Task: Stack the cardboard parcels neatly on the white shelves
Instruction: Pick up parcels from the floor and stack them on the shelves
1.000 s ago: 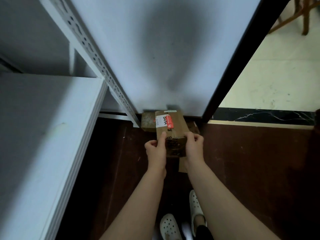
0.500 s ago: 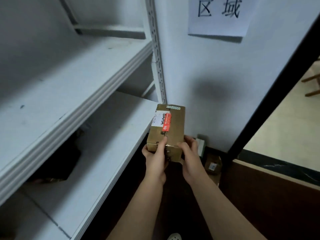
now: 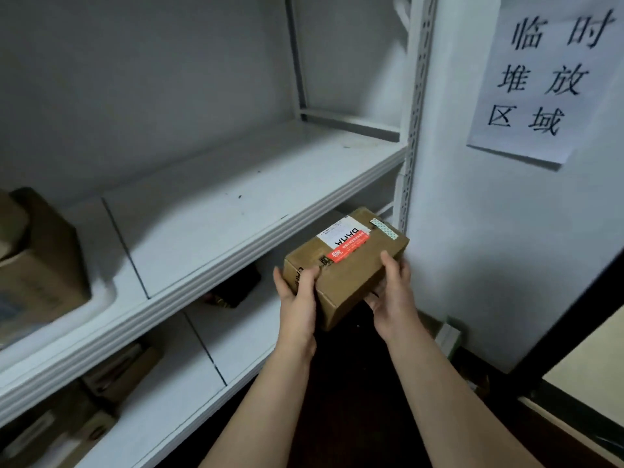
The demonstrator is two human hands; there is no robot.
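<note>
The person is showing two bare forearms, the left forearm [image 3: 270, 400] and the right forearm [image 3: 452, 400], both uncovered right down to the frame's lower edge. The left hand [image 3: 297, 304] and the right hand [image 3: 395, 298] are going bare as well.

Large box [image 3: 37, 265]: blurred, cut off by the picture's left edge at the upper shelf's [image 3: 236, 211] left end.
Lower parcels [image 3: 111, 376]: blurred, partly hidden under that shelf's front edge.
Dark item [image 3: 236, 288]: half hidden there; unidentifiable.
Right hand [image 3: 391, 298]: fingers hidden beneath the held parcel [image 3: 341, 282].
Label [image 3: 344, 241]: print too small to read.
</note>
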